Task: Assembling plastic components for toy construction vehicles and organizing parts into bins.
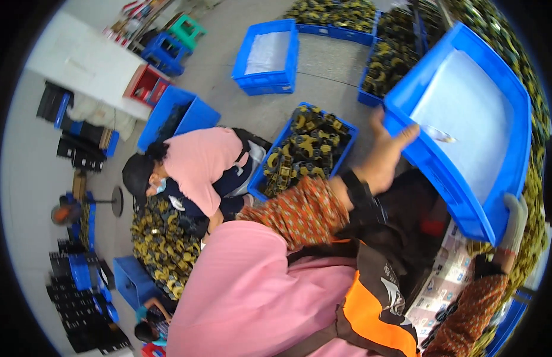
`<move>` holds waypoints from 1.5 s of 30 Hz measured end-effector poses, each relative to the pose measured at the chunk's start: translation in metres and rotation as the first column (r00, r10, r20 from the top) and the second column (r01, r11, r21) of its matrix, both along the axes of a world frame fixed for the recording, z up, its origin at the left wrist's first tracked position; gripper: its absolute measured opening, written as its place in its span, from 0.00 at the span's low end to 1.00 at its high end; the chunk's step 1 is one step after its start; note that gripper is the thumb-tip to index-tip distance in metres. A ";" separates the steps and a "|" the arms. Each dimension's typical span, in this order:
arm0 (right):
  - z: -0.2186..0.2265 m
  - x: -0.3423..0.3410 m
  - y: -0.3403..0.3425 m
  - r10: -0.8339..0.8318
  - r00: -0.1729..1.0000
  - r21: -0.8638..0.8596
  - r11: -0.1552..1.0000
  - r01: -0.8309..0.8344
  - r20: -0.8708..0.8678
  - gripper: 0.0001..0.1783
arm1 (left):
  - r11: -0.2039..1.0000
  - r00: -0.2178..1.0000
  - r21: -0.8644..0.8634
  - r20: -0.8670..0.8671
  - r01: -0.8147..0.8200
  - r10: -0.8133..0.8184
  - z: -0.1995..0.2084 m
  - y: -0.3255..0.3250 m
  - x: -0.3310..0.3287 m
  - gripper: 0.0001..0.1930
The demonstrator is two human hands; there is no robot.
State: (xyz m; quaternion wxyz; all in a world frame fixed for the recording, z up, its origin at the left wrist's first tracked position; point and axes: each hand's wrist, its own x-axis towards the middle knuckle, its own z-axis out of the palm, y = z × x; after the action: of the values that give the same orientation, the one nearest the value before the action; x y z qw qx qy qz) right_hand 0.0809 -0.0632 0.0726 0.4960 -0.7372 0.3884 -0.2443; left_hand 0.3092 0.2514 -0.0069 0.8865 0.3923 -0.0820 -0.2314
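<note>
A shallow blue plastic bin [439,169] is tilted up at the right, its inside facing me. A white sheet [469,113] lines its bottom, and a small pale, shiny object [438,134] lies by the near wall; I cannot make out its kind. My left hand [386,152] grips the bin's left end, thumb on the outer wall and fingers partly hidden at the edge. At the lower right corner, my right hand [515,226], in a light glove, holds the rim. Both forearms wear orange patterned sleeves.
A blue crate [345,156] of yellow-and-black parts stands left of the bin. A co-worker in pink [198,160] crouches beside a parts pile [166,244]. A white-lined blue bin [267,84] sits farther off; more parts lie at the right. Another person [149,330] is at lower left.
</note>
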 end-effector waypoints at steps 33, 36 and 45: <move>-0.029 0.166 0.181 0.351 0.918 -0.504 0.768 -0.396 -0.185 0.11 | 0.985 0.568 -0.070 -0.809 0.156 -0.147 -0.064 0.098 -0.015 0.15; -0.057 0.188 0.203 0.385 0.881 -0.504 0.723 -0.472 -0.273 0.12 | 0.988 0.538 -0.115 -0.829 0.104 -0.153 -0.103 0.123 -0.012 0.15; -0.119 0.231 0.245 0.448 0.746 -0.434 0.617 -0.657 -0.492 0.14 | 0.990 0.330 -0.136 -0.937 -0.043 -0.114 -0.122 0.180 -0.006 0.22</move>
State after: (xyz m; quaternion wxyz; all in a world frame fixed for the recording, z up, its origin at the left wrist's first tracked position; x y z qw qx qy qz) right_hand 0.3120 0.1821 -0.0461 0.2225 -0.9658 0.1219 -0.0540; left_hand 0.3031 0.4312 -0.1292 0.7895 0.1229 0.4217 -0.4287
